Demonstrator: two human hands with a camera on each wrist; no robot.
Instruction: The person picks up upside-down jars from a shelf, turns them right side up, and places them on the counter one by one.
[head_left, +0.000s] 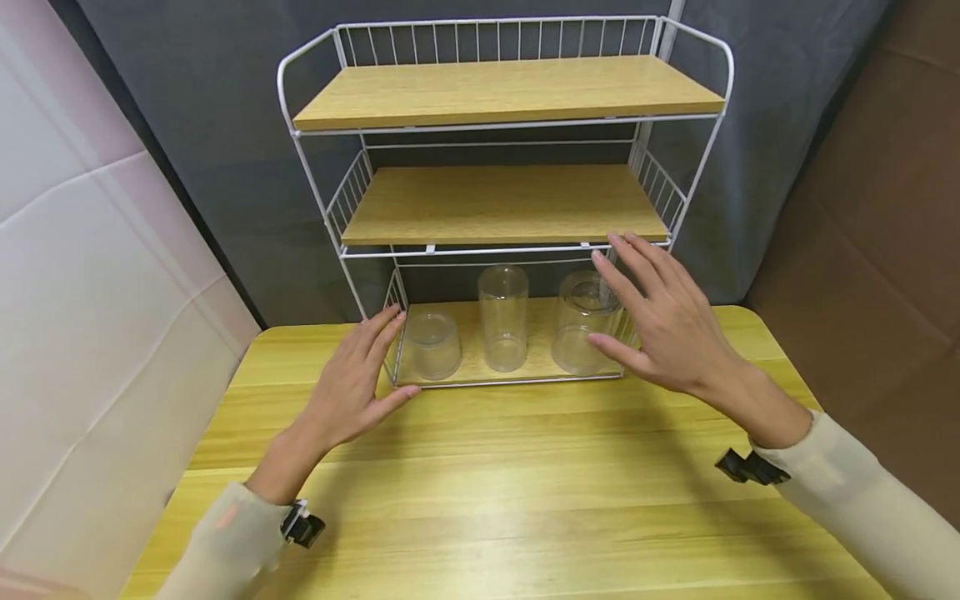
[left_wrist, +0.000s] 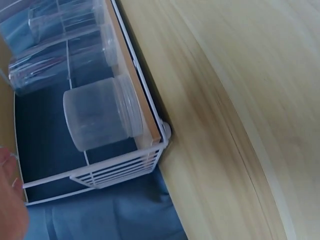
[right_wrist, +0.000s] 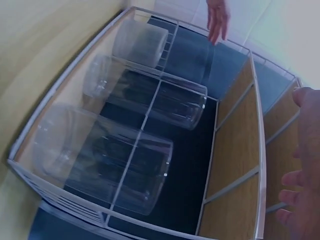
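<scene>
Transparent cylinders (head_left: 503,321), perhaps glass, in wood-shelved wire rack (head_left: 502,204), left fingers (head_left: 384,335) and right fingers (head_left: 637,265) nearly straight

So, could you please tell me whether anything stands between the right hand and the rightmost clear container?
Nothing visible blocks the right hand from the front, where the lowest tier of the rack is open. The middle shelf, above the rightmost container, would likely block a reach from overhead.

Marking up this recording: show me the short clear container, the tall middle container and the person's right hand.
Short clear container (left_wrist: 96,114): left wrist view, on its side.
Tall middle container (head_left: 503,321): head view, mid-side.
Right hand (head_left: 666,323): head view, back of the hand.
</scene>
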